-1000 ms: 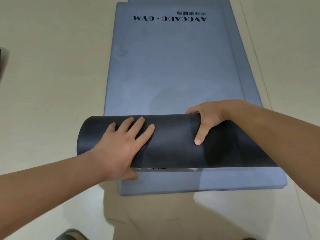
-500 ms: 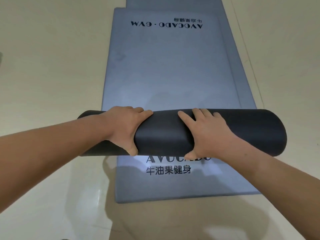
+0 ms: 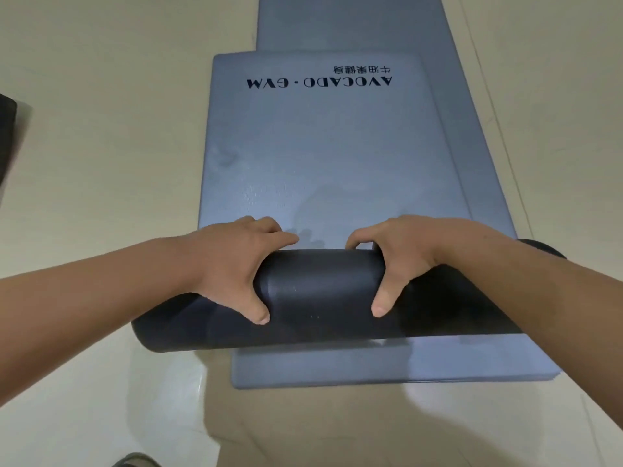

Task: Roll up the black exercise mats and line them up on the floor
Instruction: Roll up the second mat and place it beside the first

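Now the left hand (image 3: 232, 261) and right hand (image 3: 408, 254) clamp the roll (image 3: 320, 291) (fingers curled beyond it). Rolling seems done; lining up remains.

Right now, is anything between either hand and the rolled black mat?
Nothing visible does. The left hand and right hand both hold the rolled black mat directly, fingers curled over its far side, thumbs on the near side. The roll lies across a grey mat, its left end over the floor.
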Motion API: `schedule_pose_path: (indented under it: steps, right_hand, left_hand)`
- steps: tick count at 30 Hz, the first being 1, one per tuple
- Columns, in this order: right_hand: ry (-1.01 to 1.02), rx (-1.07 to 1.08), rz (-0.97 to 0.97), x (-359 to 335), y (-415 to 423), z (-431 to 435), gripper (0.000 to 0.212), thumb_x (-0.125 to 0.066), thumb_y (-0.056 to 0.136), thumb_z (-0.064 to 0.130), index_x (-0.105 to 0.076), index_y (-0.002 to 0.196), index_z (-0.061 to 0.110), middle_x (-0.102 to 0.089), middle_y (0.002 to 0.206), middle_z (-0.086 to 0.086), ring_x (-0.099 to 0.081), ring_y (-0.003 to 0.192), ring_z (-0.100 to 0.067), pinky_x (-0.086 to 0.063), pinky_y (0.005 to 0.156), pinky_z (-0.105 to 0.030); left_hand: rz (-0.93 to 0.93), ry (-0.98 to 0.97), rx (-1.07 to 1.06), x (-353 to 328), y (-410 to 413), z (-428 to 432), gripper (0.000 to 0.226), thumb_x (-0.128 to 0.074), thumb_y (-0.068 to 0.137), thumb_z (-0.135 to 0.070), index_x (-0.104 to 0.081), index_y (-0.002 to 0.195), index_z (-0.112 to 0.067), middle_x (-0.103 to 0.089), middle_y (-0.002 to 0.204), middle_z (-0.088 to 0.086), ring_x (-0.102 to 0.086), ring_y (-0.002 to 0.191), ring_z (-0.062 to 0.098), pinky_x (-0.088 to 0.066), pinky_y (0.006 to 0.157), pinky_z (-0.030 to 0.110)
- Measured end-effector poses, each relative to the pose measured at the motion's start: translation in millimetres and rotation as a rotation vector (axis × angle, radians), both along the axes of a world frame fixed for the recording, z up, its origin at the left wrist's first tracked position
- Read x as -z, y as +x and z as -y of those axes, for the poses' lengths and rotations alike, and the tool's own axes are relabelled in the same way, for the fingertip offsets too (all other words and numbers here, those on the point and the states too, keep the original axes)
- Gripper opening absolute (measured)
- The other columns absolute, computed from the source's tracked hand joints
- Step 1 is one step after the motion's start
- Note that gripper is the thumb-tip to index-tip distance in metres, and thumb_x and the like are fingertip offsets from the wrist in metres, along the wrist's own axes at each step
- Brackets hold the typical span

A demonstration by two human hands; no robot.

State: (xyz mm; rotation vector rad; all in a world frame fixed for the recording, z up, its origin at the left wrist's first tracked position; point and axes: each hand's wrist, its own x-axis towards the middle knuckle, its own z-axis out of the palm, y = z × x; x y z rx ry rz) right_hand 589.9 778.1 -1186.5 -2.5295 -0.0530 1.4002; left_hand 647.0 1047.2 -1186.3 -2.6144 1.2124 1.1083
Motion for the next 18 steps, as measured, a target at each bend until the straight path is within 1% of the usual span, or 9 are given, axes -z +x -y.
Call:
schedule_pose_path:
  steps: [3, 5, 7, 9, 11, 13, 15, 17, 18]
  right_hand:
    - [0.038, 0.068, 0.06, 2.1, 22.2, 5.9, 0.11, -0.101, 0.046, 0.063, -0.049, 0.142, 0.056, -0.061, 0.125, 0.021, -0.064, 0.115, -0.016, -0.05, 0.103, -0.041]
    - [-0.063, 0.046, 0.256, -1.7, 30.9, 10.1, 0.115, -0.095, 0.048, 0.074, -0.046, 0.15, 0.05, -0.058, 0.138, 0.016, -0.06, 0.123, -0.017, -0.046, 0.097, -0.039]
    - [-0.201, 0.027, 0.45, -5.4, 33.6, 10.1, 0.115, -0.086, 0.051, 0.084, -0.046, 0.151, 0.043, -0.056, 0.14, 0.012, -0.059, 0.125, -0.019, -0.046, 0.093, -0.038]
    - [-0.316, 0.004, 0.627, -7.1, 30.6, 2.8, 0.106, -0.078, 0.06, 0.086, -0.051, 0.149, 0.035, -0.058, 0.135, 0.005, -0.06, 0.121, -0.024, -0.046, 0.091, -0.039]
    - [-0.402, -0.038, 0.756, -7.4, 20.8, -7.5, 0.085, -0.069, 0.08, 0.08, -0.054, 0.145, 0.028, -0.059, 0.129, -0.001, -0.059, 0.116, -0.026, -0.048, 0.094, -0.041]
    - [-0.368, -0.064, 0.788, -6.5, 4.1, -16.6, 0.068, -0.059, 0.093, 0.072, -0.055, 0.144, 0.027, -0.059, 0.128, -0.003, -0.058, 0.116, -0.027, -0.049, 0.096, -0.042]
    - [-0.292, -0.041, 0.689, -3.0, -13.1, -23.9, 0.087, -0.057, 0.086, 0.08, -0.043, 0.157, 0.031, -0.054, 0.145, -0.005, -0.051, 0.133, -0.029, -0.045, 0.106, -0.044]
    - [-0.36, -0.13, 0.559, 9.9, -22.5, -27.8, 0.125, -0.064, 0.074, 0.089, -0.008, 0.169, 0.029, -0.026, 0.169, -0.016, -0.026, 0.156, -0.038, -0.03, 0.123, -0.054]
    - [-0.416, -0.183, 0.523, 20.0, -26.6, -29.1, 0.139, -0.067, 0.07, 0.09, 0.007, 0.169, 0.026, -0.011, 0.173, -0.022, -0.013, 0.16, -0.042, -0.021, 0.127, -0.059]
  left_hand:
    - [0.358, -0.2, 0.074, 5.4, -26.4, -21.0, 0.099, -0.072, 0.067, -0.062, -0.036, 0.155, -0.032, -0.051, 0.146, -0.002, -0.058, 0.12, 0.026, -0.058, 0.085, 0.042]
    - [0.467, -0.136, 0.105, 18.1, -41.4, -25.0, 0.119, -0.077, 0.061, -0.07, -0.033, 0.161, -0.022, -0.049, 0.153, 0.012, -0.058, 0.13, 0.037, -0.059, 0.092, 0.053]
    - [0.411, 0.021, 0.071, 26.7, -45.9, -19.4, 0.14, -0.073, 0.067, -0.083, -0.002, 0.169, -0.018, -0.017, 0.172, 0.018, -0.027, 0.157, 0.041, -0.039, 0.118, 0.061]
    - [0.388, 0.082, -0.006, 35.8, -36.9, -11.5, 0.146, -0.068, 0.069, -0.088, 0.018, 0.166, -0.02, 0.002, 0.173, 0.015, -0.007, 0.161, 0.037, -0.023, 0.127, 0.06]
    - [0.424, 0.057, -0.014, 44.0, -21.0, -4.8, 0.15, -0.071, 0.062, -0.088, 0.015, 0.165, -0.02, -0.009, 0.168, 0.013, -0.016, 0.157, 0.035, -0.027, 0.125, 0.06]
    - [0.427, 0.042, -0.012, 49.9, -4.1, -1.5, 0.151, -0.074, 0.053, -0.086, 0.004, 0.164, -0.021, -0.024, 0.16, 0.009, -0.03, 0.147, 0.033, -0.037, 0.117, 0.058]
    - [0.4, 0.025, 0.012, 51.1, 10.6, 1.9, 0.149, -0.073, 0.046, -0.087, -0.005, 0.163, -0.023, -0.036, 0.152, 0.005, -0.042, 0.137, 0.031, -0.047, 0.108, 0.054]
    - [0.365, 0.022, 0.034, 49.5, 24.5, 4.7, 0.144, -0.072, 0.043, -0.088, -0.014, 0.159, -0.025, -0.046, 0.142, 0.001, -0.05, 0.127, 0.028, -0.054, 0.098, 0.051]
    - [0.345, 0.013, 0.035, 48.7, 30.6, 5.3, 0.141, -0.072, 0.041, -0.088, -0.019, 0.156, -0.027, -0.049, 0.135, -0.002, -0.053, 0.122, 0.026, -0.057, 0.092, 0.049]
